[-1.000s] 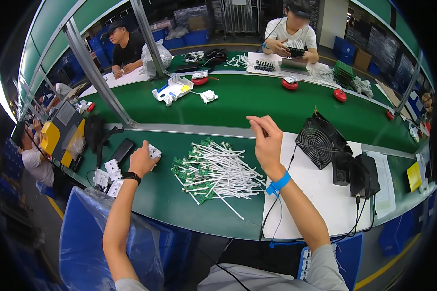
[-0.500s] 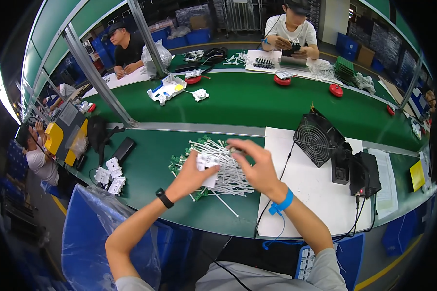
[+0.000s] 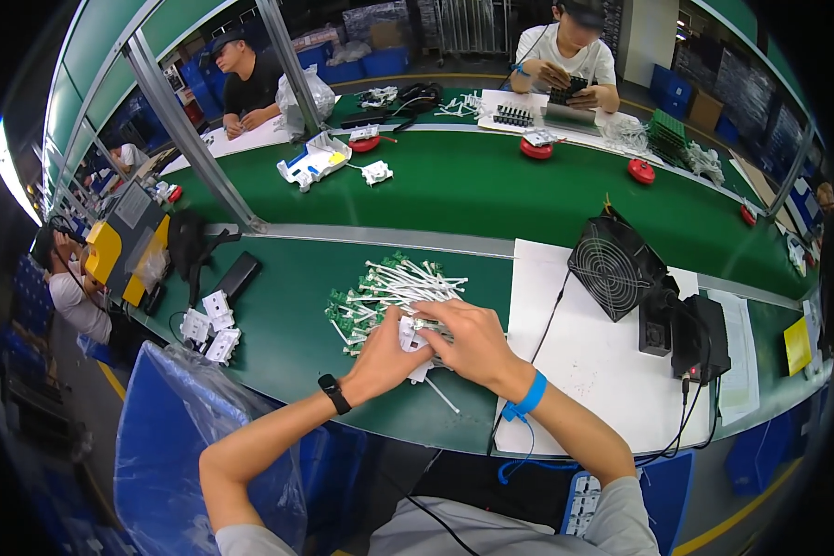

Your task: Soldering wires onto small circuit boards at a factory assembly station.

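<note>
My left hand (image 3: 387, 360) is closed on a small white plastic housing (image 3: 410, 335), held above the work table at the front of the pile. Thumb and fingers of my right hand (image 3: 473, 345) are pinched together against the housing's upper right side. Whatever lies between those fingers is mostly hidden. Behind and beneath both hands spreads a pile of white cables (image 3: 412, 281) with small green circuit boards (image 3: 345, 310) at its left. One loose cable (image 3: 443, 396) sticks out toward me below my hands.
White housings (image 3: 221, 345) and a black box (image 3: 239, 275) lie left. On white board (image 3: 551, 361) at right stand a black fan (image 3: 612, 264) and a black power unit (image 3: 700, 338). A green conveyor (image 3: 454, 190) runs beyond; co-workers sit behind it. A bagged blue bin (image 3: 171, 445) stands front left.
My right hand has come down from above the cables to meet the white housing in my left hand. Both hands are now closer together and nearer to me. The view has shifted slightly.
</note>
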Action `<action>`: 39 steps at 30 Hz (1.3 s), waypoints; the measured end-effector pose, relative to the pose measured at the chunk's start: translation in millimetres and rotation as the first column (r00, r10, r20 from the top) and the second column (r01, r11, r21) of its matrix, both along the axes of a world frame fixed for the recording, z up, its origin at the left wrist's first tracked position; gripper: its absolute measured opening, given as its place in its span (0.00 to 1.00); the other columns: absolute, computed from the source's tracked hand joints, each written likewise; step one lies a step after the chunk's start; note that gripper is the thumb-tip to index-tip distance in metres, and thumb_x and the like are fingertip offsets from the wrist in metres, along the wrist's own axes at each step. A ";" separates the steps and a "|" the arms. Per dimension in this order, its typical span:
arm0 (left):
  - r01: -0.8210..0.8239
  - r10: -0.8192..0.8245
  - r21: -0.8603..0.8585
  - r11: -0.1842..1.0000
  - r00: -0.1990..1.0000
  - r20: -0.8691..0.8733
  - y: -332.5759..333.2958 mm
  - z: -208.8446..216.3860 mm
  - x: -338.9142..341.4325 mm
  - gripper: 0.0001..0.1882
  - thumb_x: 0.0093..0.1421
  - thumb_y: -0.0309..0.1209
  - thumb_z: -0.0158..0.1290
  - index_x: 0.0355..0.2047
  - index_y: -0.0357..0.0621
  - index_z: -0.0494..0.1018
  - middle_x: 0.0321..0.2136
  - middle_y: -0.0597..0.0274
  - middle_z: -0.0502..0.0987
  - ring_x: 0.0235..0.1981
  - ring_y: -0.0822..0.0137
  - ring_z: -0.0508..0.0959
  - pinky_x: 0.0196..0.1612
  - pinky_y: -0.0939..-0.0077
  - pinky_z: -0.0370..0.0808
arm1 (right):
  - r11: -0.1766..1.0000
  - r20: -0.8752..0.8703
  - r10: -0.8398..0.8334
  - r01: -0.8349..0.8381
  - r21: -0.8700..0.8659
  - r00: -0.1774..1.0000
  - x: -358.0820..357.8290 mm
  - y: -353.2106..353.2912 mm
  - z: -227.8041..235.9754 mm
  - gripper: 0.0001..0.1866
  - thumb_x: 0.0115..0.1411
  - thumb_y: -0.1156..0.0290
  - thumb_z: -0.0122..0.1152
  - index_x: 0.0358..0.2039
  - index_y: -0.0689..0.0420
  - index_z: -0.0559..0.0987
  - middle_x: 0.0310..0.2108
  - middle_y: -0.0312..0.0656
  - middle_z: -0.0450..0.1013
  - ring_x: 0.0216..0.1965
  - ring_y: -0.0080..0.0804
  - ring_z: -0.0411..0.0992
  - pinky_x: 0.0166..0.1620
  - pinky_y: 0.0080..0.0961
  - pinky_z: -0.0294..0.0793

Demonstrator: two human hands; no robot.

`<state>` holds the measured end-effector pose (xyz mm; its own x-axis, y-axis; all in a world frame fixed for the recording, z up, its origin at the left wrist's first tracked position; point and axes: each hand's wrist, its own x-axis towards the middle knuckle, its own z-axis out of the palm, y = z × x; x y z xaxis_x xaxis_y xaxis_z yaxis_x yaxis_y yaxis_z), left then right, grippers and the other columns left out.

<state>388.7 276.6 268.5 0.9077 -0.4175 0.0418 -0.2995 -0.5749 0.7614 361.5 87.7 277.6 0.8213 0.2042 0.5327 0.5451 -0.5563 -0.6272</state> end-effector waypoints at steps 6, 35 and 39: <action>-0.009 0.011 0.020 1.000 0.998 -0.056 -1.4 2.9 -0.5 0.32 0.58 0.45 0.66 0.47 0.32 0.62 0.34 0.38 0.80 0.37 0.44 0.84 0.39 0.54 0.78 | 0.999 -0.047 -0.027 0.028 0.021 0.999 -3.0 4.6 -6.4 0.26 0.60 0.72 0.69 0.59 0.53 0.77 0.43 0.44 0.84 0.44 0.48 0.83 0.44 0.37 0.83; -0.005 -0.009 0.158 0.987 0.997 0.083 -3.2 2.8 -7.0 0.28 0.60 0.40 0.60 0.48 0.36 0.57 0.27 0.38 0.80 0.29 0.35 0.80 0.32 0.43 0.75 | 0.977 -0.039 -0.122 0.113 -0.182 0.992 -12.4 19.8 -16.7 0.20 0.63 0.72 0.64 0.55 0.59 0.78 0.40 0.52 0.82 0.38 0.51 0.82 0.39 0.41 0.81; -0.002 -0.009 0.162 0.987 0.998 0.066 -3.5 3.3 -5.8 0.29 0.60 0.41 0.61 0.47 0.37 0.57 0.27 0.38 0.79 0.29 0.35 0.81 0.32 0.44 0.75 | 0.984 0.043 -0.060 0.067 -0.163 0.997 -7.1 15.5 -22.2 0.20 0.63 0.73 0.64 0.55 0.59 0.78 0.42 0.52 0.82 0.41 0.49 0.82 0.42 0.39 0.82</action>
<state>382.9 273.1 271.8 0.9038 -0.4266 0.0332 -0.3481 -0.6880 0.6367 354.4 103.3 255.5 0.8151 0.2396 0.5274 0.5272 -0.6842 -0.5040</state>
